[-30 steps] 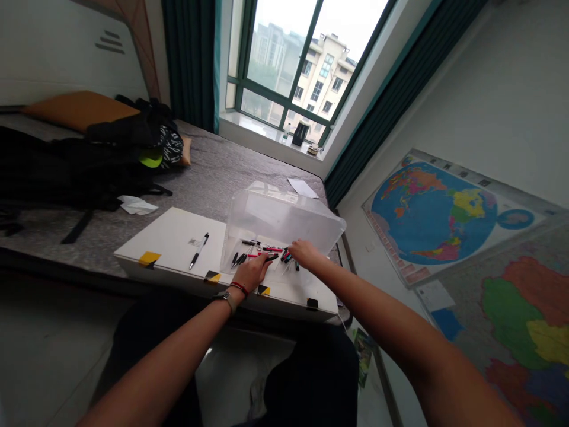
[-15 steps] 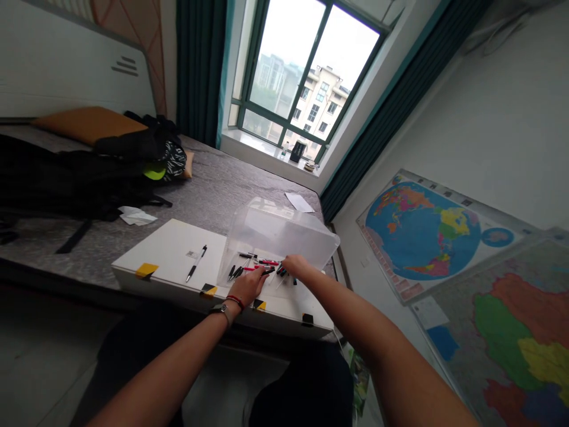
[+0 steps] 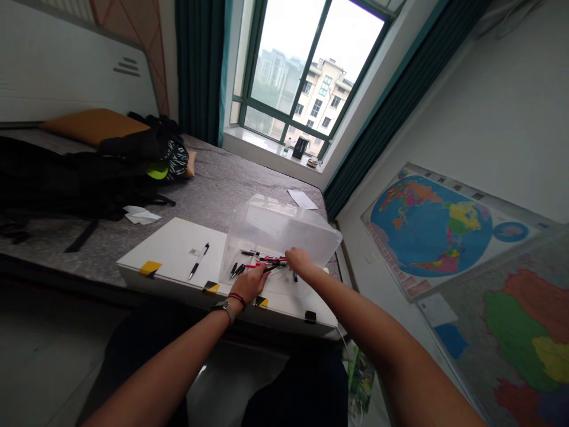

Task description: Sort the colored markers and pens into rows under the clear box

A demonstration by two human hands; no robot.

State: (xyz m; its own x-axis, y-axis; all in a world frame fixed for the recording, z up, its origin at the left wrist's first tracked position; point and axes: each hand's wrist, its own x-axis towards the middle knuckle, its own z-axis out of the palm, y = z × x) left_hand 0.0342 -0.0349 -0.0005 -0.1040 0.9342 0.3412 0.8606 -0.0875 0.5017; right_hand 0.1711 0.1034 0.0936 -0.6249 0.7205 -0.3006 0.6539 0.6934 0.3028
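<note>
A clear plastic box (image 3: 284, 228) lies tipped on its side on a white board-like case, its opening towards me. Several black and red pens (image 3: 238, 270) are scattered loosely in it. My left hand (image 3: 249, 283), with a watch and a red band at the wrist, is closed at the near edge of the pile, and a black pen (image 3: 270, 268) sticks out from its fingertips. Just right of it, my right hand (image 3: 297, 261) is closed over the pile's right side; its fingertips are hidden. Apart from these, a black and silver pen (image 3: 198, 261) lies on the case's left part.
The white case (image 3: 166, 246), with yellow and black tape tabs along its front edge, rests on a grey mattress (image 3: 213, 172). Crumpled tissue (image 3: 141, 214), a white paper (image 3: 303, 199) and a black bag (image 3: 66, 178) lie around it. Maps (image 3: 431, 225) hang on the right wall.
My right hand has shifted slightly over the pens, and the dark pens that showed beneath it are now less visible. My left hand keeps its place with the black pen. The view has tilted a little.
</note>
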